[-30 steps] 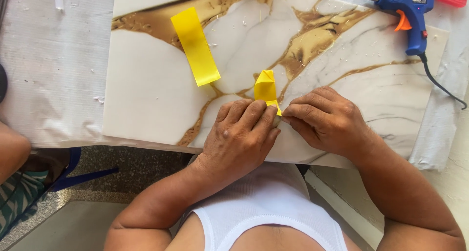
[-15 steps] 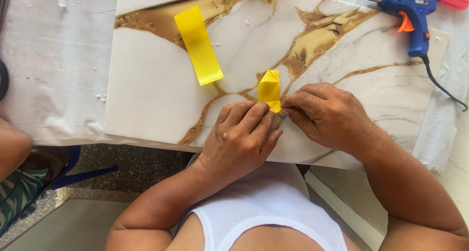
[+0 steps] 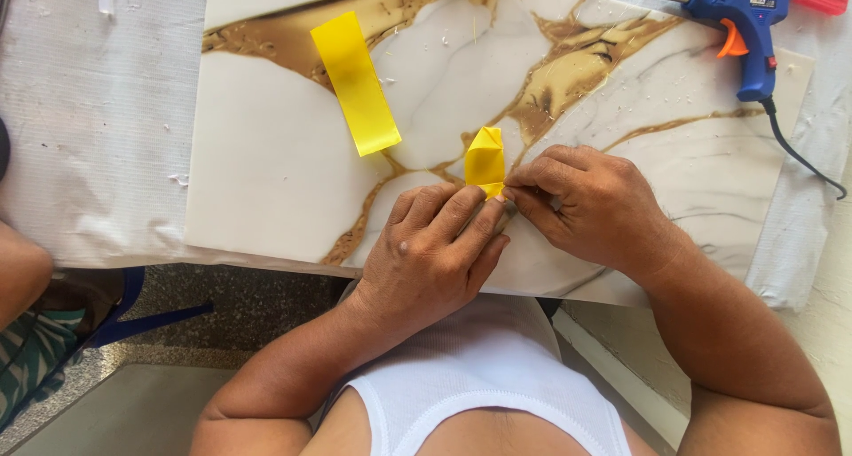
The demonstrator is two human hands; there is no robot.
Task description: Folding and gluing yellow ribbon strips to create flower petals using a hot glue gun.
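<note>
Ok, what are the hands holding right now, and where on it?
Both the left hand and the right hand pinch the folded yellow ribbon piece at its lower end, fingertips meeting there; its upper part sticks out free.

Folded yellow ribbon piece — upright on marble-patterned slab

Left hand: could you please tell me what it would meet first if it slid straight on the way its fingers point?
The left hand already touches the folded yellow ribbon; that comes first.
</note>
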